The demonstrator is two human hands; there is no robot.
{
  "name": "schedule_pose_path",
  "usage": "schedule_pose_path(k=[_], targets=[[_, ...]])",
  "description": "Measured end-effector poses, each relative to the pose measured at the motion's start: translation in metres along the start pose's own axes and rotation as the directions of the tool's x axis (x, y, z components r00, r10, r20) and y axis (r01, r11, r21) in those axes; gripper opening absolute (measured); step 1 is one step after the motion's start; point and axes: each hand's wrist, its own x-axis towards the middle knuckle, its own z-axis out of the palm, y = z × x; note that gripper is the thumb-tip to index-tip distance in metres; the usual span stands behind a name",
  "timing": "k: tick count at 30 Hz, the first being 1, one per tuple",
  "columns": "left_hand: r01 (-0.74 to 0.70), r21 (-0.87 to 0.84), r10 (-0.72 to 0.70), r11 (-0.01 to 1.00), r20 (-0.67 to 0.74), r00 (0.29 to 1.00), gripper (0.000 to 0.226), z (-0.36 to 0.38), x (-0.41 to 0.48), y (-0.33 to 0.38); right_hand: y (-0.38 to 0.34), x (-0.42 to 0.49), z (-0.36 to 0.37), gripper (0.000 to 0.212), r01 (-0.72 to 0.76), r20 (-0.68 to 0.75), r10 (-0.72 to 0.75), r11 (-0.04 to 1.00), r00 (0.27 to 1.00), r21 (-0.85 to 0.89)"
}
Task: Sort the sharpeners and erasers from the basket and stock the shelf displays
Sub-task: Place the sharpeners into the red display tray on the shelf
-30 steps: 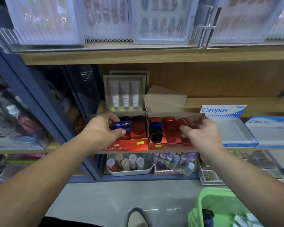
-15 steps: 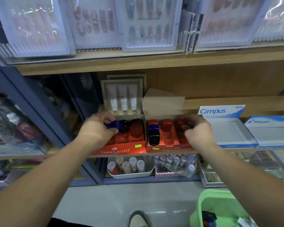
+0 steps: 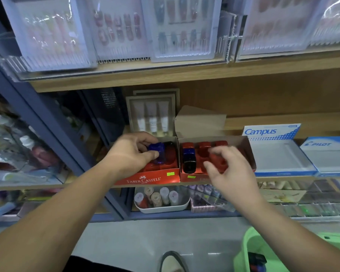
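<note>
Both arms bare, extended forward and up from the bottom corners, converging.

Left side: left forearm (image 3: pixel 53 211) comes in from the lower left, wrist straight. The left grip (image 3: pixel 130 154) is knuckles-up, fingers (image 3: pixel 145 138) curled over the top of a blue sharpener (image 3: pixel 157 149), thumb pressed against its near side — a pinch hold.

Right side: right forearm (image 3: pixel 294 232) comes in from the lower right at a steeper angle. The right grip (image 3: pixel 232 173) has its back toward the camera, fingers curled forward and down, thumb jutting left. Fingertips are smeared by motion blur — cannot tell whether they hold anything.

The two grips are roughly level, near each other, not touching.
</note>
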Motion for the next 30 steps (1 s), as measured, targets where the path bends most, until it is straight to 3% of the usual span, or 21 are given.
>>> schedule_pose_path(k=[3,7,12,16,18,20,22,25,27,28,30], targets=[[0.021,0.076,-0.028,0.997,0.098,0.995,0.028,0.01,-0.005,0.01,-0.005,-0.008,0.006,0.027,-0.015,0.078,0.008,0.995,0.997,0.095],[0.01,0.189,-0.032,0.982,0.116,0.993,0.03,0.023,-0.005,0.014,0.001,-0.014,0.002,0.028,0.003,0.084,-0.015,0.99,0.996,0.142],[-0.03,0.206,0.01,0.978,0.096,0.995,0.024,0.023,-0.004,0.008,0.015,-0.022,-0.005,0.03,-0.004,0.085,-0.011,0.983,0.996,0.183],[-0.026,0.203,-0.013,0.979,0.19,0.982,0.007,0.027,-0.006,0.007,0.022,-0.029,-0.004,0.034,-0.056,0.103,0.03,0.965,0.994,0.257],[-0.04,0.204,-0.005,0.978,0.217,0.976,0.011,0.027,-0.007,0.011,0.023,-0.035,-0.005,0.034,-0.087,0.125,0.051,0.948,0.991,0.305],[-0.123,0.332,0.051,0.935,0.217,0.975,0.019,0.026,-0.008,0.018,0.028,-0.041,-0.009,0.033,-0.101,0.139,0.057,0.937,0.989,0.334],[-0.246,0.445,0.202,0.861,0.144,0.969,0.028,0.028,-0.013,0.031,0.036,-0.047,-0.018,0.029,-0.124,0.171,0.071,0.938,0.983,0.323],[-0.397,0.401,0.4,0.826,0.08,0.913,0.033,0.046,-0.033,0.064,0.056,-0.057,-0.04,0.025,-0.093,0.239,0.046,0.977,0.97,0.19],[-0.504,0.313,0.444,0.805,0.245,0.862,0.031,0.073,-0.05,0.089,0.071,-0.065,-0.062,0.029,-0.111,0.445,0.084,0.993,0.891,0.034],[-0.553,0.274,0.443,0.787,0.371,0.816,0.029,0.091,-0.06,0.101,0.08,-0.07,-0.074,0.036,-0.132,0.592,0.142,0.989,0.793,-0.06],[-0.623,0.208,0.416,0.754,0.582,0.698,0.026,0.132,-0.08,0.121,0.102,-0.081,-0.095,0.055,-0.134,0.798,0.315,0.948,0.514,-0.288]])
